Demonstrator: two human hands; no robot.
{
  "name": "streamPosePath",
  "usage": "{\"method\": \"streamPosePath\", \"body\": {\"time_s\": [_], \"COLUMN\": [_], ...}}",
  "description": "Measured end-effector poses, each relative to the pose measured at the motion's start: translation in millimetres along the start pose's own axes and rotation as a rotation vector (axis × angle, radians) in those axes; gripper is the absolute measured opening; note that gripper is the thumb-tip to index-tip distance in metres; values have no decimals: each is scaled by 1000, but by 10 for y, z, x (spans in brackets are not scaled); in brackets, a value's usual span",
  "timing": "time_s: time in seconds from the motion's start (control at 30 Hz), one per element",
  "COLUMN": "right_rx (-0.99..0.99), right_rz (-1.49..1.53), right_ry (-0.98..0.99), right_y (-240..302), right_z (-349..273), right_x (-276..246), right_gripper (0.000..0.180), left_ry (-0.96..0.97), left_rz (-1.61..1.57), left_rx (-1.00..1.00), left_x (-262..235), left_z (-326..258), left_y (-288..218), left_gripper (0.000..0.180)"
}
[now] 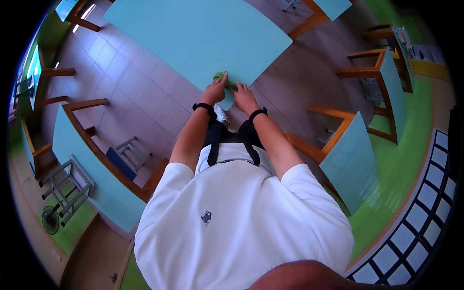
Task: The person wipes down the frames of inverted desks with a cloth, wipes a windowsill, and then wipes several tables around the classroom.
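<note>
A crumpled green cloth [220,75] lies at the near corner of a light blue tabletop [203,36], directly in front of me. My left hand [214,91] is closed on the cloth's left part, with one finger reaching forward over it. Beside it, my right hand [245,97] is closed around the cloth's right end, fingers bent. A little cloth shows between the two hands. Both arms stretch forward, each with a black band at the wrist.
Wood-edged blue tables stand to the left [92,169] and right [353,164]. A grey-framed stool [72,188] rests against the left table, and a blue-seated stool [123,159] stands near it. My white shoe [222,116] shows below the table corner on the tiled floor [125,72].
</note>
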State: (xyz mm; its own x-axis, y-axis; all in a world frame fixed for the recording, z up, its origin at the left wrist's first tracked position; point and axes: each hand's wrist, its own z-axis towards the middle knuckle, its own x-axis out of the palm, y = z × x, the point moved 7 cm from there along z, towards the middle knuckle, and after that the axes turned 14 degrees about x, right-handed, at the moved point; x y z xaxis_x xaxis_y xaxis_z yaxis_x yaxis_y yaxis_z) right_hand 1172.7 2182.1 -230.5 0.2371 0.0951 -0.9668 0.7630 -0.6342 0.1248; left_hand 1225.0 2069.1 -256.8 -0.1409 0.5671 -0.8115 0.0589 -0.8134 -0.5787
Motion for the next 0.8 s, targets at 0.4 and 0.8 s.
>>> {"method": "streamPosePath", "body": {"time_s": [0.4, 0.8], "right_rx": [-288, -330], "right_rz": [262, 46], "right_ry": [290, 386], "right_y": [650, 84], "right_z": [74, 838], "right_x": [448, 103], "right_gripper": [38, 42], "left_ry": [-318, -400], "left_rz": [-497, 94], "left_rx": [-319, -797], "left_x": [-165, -176], "left_z": [-874, -776], "left_y": [195, -23], "left_gripper": [74, 36]}}
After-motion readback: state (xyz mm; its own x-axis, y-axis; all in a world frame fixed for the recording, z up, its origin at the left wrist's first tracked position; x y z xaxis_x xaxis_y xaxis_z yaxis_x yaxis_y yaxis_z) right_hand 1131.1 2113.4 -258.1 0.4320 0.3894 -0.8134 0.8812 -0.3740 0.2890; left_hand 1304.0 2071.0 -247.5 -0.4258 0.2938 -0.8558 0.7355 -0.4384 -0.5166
